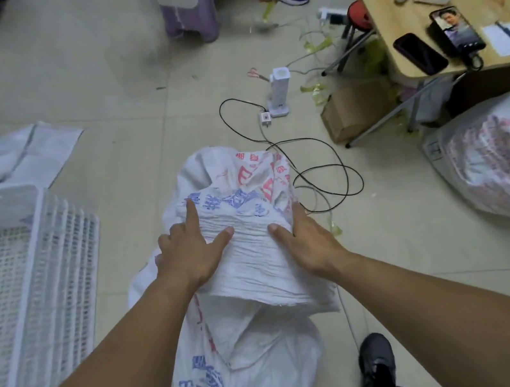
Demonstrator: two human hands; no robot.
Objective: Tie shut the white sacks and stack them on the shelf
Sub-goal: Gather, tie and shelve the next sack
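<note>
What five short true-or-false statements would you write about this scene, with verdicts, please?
1. The left hand and right hand both touch the stack of folded white sacks. True.
2. The white plastic basket stands to the person's right. False: it is on their left.
3. A black cable lies looped on the floor beyond the stack. True.
4. The filled sack sits on the table. False: it sits on the floor beside it.
5. Every phone on the table is dark. False: one phone shows a lit picture.
</note>
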